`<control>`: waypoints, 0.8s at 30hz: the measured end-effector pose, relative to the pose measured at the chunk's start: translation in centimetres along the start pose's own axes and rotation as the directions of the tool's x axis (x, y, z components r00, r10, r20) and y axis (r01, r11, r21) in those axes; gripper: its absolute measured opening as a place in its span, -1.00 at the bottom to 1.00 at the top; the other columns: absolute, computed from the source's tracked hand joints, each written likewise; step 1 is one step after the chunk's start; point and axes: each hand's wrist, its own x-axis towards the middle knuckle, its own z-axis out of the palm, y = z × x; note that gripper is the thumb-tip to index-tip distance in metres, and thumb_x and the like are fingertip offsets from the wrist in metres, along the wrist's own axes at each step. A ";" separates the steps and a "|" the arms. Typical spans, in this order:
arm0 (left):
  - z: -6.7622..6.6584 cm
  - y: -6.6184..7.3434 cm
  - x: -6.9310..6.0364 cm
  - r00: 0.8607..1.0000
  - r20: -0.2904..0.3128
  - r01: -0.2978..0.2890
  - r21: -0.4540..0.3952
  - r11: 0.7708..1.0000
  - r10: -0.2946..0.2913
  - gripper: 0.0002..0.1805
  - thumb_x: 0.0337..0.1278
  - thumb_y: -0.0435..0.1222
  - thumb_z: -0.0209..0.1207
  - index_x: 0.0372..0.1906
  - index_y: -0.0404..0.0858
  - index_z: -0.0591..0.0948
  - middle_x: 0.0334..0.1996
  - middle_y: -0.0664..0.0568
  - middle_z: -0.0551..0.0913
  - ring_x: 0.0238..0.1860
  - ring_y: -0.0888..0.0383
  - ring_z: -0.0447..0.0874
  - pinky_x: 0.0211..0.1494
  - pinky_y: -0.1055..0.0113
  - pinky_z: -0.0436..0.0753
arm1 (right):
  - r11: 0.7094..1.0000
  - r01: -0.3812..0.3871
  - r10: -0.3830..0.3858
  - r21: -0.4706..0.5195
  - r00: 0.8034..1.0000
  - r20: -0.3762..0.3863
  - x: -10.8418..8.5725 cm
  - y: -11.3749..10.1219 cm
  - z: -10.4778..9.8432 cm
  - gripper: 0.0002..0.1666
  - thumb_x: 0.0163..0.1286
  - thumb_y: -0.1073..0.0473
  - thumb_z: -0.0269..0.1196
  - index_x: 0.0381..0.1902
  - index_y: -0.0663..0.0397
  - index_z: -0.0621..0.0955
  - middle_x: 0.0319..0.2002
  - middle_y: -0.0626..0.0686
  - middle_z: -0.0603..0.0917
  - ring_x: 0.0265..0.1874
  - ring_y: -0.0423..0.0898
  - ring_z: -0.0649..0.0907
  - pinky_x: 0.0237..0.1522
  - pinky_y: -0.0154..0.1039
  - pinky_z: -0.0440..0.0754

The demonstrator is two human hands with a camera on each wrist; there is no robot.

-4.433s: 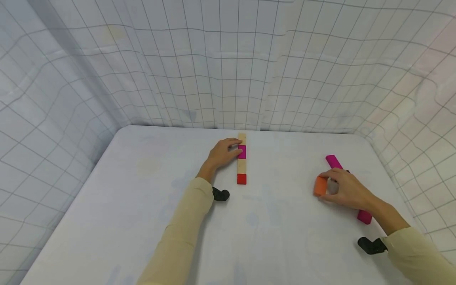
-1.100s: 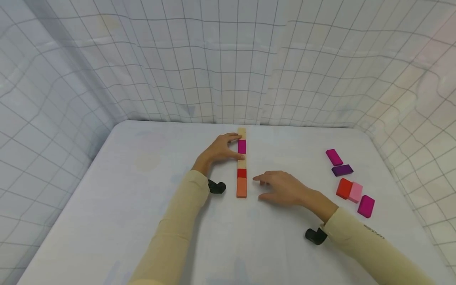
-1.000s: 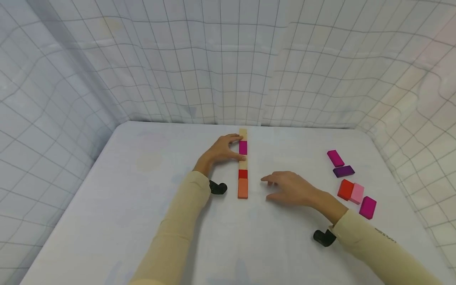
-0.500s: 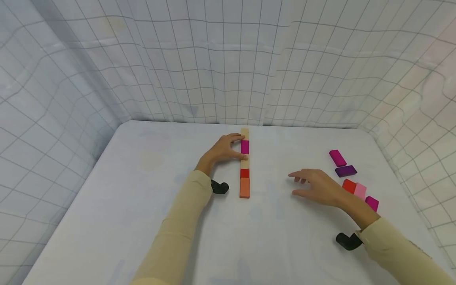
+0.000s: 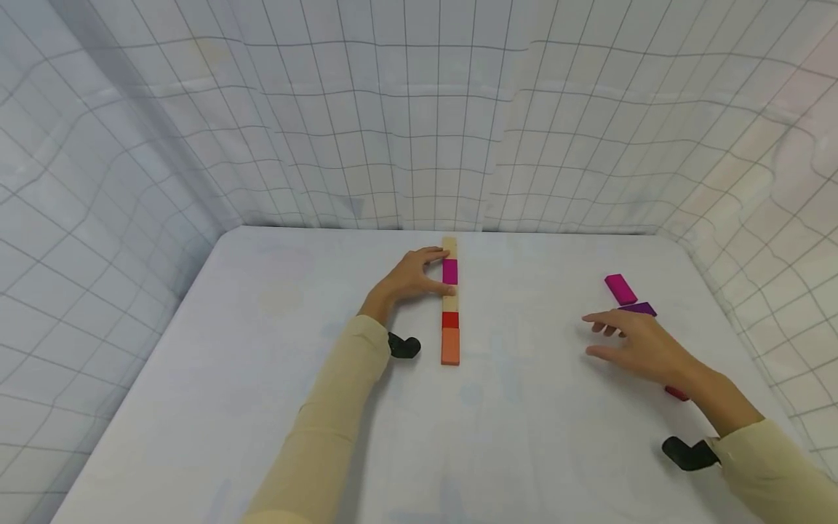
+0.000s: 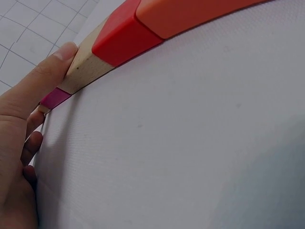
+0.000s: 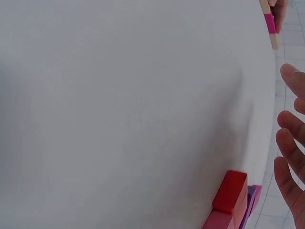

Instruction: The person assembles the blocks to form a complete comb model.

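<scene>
A straight row of small blocks runs away from me at mid-table: an orange block (image 5: pixel 449 348) nearest, then a red one (image 5: pixel 449 319), a plain wooden one (image 5: pixel 452 303), a magenta one (image 5: pixel 449 272) and another wooden block (image 5: pixel 449 244). My left hand (image 5: pixel 409 275) rests at the row's left side, thumb on the nearer wooden block, index finger at the farther one. On the right, my right hand (image 5: pixel 638 343) hovers over loose blocks with fingers spread and nothing held. It partly hides a purple block (image 5: pixel 641 308) and mostly covers the red block (image 7: pixel 230 193) and pink block (image 7: pixel 219 220).
A loose magenta block (image 5: pixel 620 289) lies beyond the right hand. The white table (image 5: pixel 275 378) is bounded by grid-patterned curtains (image 5: pixel 419 131) at the back and both sides. A black mount (image 5: pixel 689 453) sticks out from the right wrist.
The right hand set the orange block at the row's near end, let go and moved back right over the loose blocks. The left hand's thumb shifted from the magenta block to the nearer wooden one.
</scene>
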 end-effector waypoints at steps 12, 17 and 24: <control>0.1 -0.1 -0.2 1.000 0.003 0.000 -0.007 1.000 0.000 -0.02 0.03 0.05 0.52 0.57 -0.06 0.38 0.59 0.00 0.22 0.60 -0.04 0.02 0.58 -0.04 0.10 | 0.992 -0.078 0.068 -0.099 0.993 -0.096 -4.8 3.4 -1.7 -0.35 0.15 0.09 0.60 0.17 0.16 0.67 -0.04 0.18 0.71 -0.17 0.12 0.64 -0.36 -0.15 0.72; 0.1 -0.1 -0.2 1.000 0.001 -0.003 -0.005 1.000 0.003 -0.02 0.04 0.05 0.52 0.57 -0.07 0.38 0.58 0.00 0.22 0.60 -0.04 0.02 0.58 -0.04 0.09 | 0.977 -0.186 0.176 -0.102 0.979 -0.100 -7.6 5.1 -2.2 -0.12 0.10 -0.02 0.62 0.32 0.19 0.55 0.12 0.29 0.59 -0.13 0.25 0.65 -0.32 0.02 0.75; 0.0 0.1 -0.1 1.000 -0.002 -0.002 0.005 1.000 0.002 -0.01 0.02 0.06 0.52 0.57 -0.04 0.38 0.59 0.00 0.22 0.60 -0.03 0.03 0.58 -0.05 0.09 | 0.939 -0.334 0.336 -0.077 0.942 0.012 -10.3 7.0 -1.7 0.11 0.05 -0.16 0.62 0.38 0.34 0.42 0.13 0.38 0.51 -0.05 0.33 0.54 -0.20 0.29 0.67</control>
